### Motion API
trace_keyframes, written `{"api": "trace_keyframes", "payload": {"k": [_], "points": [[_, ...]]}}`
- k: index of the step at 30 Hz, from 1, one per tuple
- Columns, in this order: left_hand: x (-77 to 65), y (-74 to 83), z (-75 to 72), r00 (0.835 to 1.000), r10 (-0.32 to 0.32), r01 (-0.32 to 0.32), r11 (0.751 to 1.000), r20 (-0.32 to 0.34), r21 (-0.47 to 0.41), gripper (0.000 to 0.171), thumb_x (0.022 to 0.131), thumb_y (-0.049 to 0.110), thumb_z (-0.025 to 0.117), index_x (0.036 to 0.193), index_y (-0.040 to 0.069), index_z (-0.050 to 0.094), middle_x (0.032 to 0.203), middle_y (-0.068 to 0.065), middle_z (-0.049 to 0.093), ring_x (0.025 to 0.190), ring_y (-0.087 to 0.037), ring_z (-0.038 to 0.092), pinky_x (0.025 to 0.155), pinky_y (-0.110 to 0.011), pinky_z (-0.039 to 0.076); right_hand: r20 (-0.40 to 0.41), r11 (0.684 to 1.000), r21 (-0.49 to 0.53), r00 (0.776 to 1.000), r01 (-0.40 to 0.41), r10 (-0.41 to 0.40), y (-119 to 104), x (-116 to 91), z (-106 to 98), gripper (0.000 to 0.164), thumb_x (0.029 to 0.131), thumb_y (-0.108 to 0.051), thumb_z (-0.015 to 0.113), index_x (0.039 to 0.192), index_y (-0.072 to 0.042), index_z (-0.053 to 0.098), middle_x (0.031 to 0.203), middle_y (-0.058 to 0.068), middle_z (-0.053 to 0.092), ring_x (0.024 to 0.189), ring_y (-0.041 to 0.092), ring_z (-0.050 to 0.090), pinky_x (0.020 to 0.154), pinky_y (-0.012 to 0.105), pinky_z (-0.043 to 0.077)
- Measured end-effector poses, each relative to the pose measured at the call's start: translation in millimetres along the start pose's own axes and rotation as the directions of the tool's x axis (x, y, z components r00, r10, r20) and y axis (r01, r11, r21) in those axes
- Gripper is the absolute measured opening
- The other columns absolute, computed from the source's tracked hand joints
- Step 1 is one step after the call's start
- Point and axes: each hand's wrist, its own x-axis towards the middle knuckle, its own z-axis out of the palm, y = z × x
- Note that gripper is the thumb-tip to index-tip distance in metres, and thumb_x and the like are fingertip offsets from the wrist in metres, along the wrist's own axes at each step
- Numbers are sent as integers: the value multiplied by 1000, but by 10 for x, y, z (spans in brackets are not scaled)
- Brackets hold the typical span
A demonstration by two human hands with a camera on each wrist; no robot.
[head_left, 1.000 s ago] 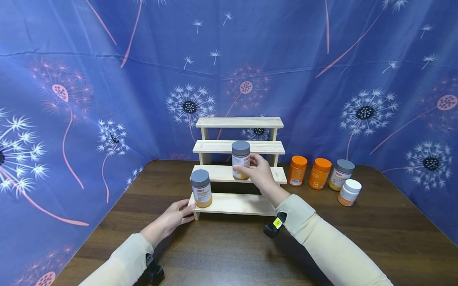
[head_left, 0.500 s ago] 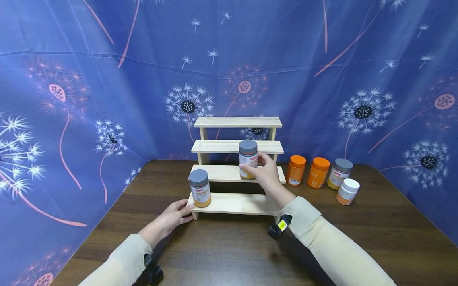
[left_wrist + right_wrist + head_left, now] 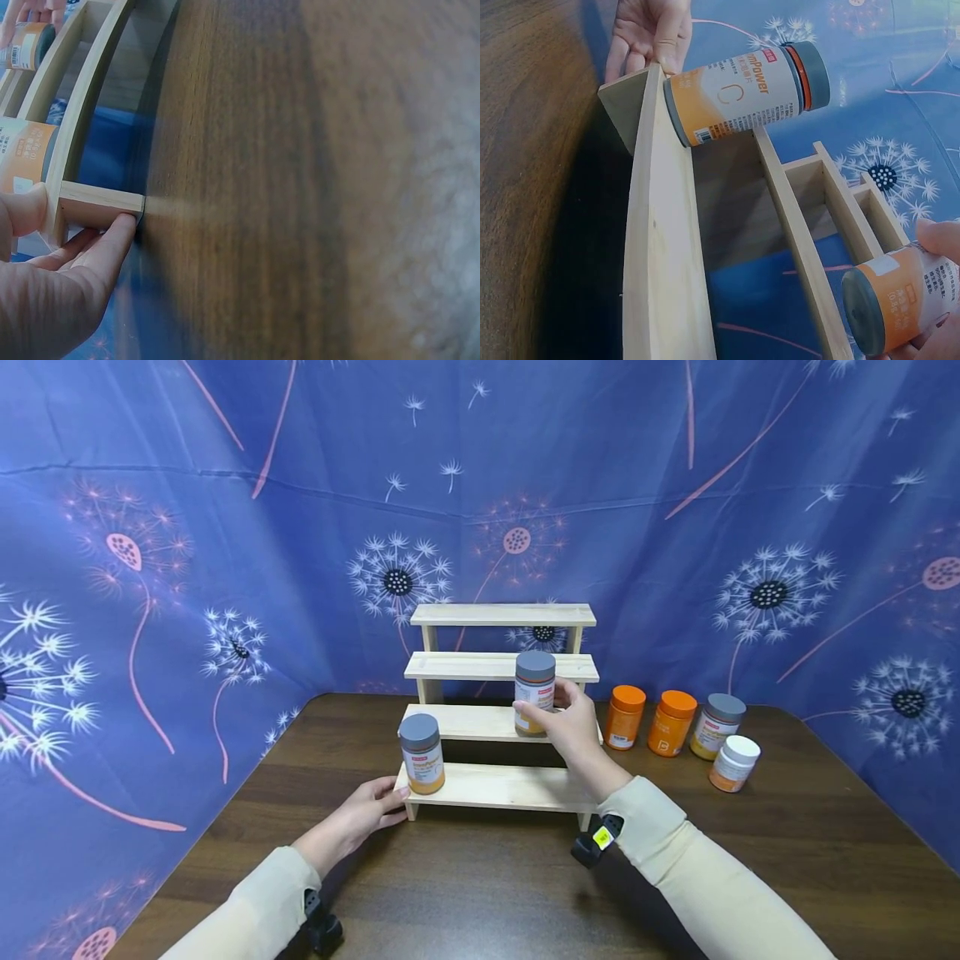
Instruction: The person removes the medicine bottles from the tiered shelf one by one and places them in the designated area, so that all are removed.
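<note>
A pale wooden stepped shelf (image 3: 502, 787) stands on the dark table. My left hand (image 3: 360, 818) grips the left end of its lowest step, thumb on the board and fingers against the side leg (image 3: 101, 206). Right beside that thumb, a grey-lidded supplement jar (image 3: 422, 760) stands upright on the lowest step. My right hand (image 3: 581, 731) holds a second grey-lidded jar (image 3: 533, 677) upright between thumb and fingers. In the head view this jar overlaps the second step, right of its middle. The right wrist view shows its dark base (image 3: 864, 313) close by the step boards.
On the table right of the shelf are two orange jars (image 3: 624, 718) (image 3: 671, 724), a grey-lidded jar (image 3: 716, 727) and a smaller white-capped bottle (image 3: 734, 764). A blue dandelion-print cloth (image 3: 480, 460) hangs behind. The two upper steps (image 3: 502, 615) rise at the back.
My right hand has carried its jar a little to the right along the second step. The left hand and the jar on the lowest step stay where they were.
</note>
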Motion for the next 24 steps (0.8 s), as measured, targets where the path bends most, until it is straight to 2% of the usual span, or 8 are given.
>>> {"api": "trace_keyframes", "payload": {"k": [8, 24], "points": [[1, 15, -1, 1000, 8, -8, 1000, 16, -3, 47, 103, 9, 45, 140, -17, 31, 135, -33, 45, 118, -28, 54, 105, -46, 48, 11, 999, 7, 999, -34, 34, 9, 1, -33, 62, 78, -27, 82, 129, -8, 53, 123, 12, 58, 113, 25, 51, 101, 36, 45], [-21, 54, -2, 999, 1, -1, 1000, 40, 14, 48, 103, 8, 44, 140, -18, 30, 136, -34, 45, 119, -31, 55, 105, -48, 48, -54, 999, -32, 998, -13, 11, 109, 7, -227, 59, 80, -23, 80, 128, -5, 51, 113, 11, 54, 104, 20, 49, 91, 29, 46]]}}
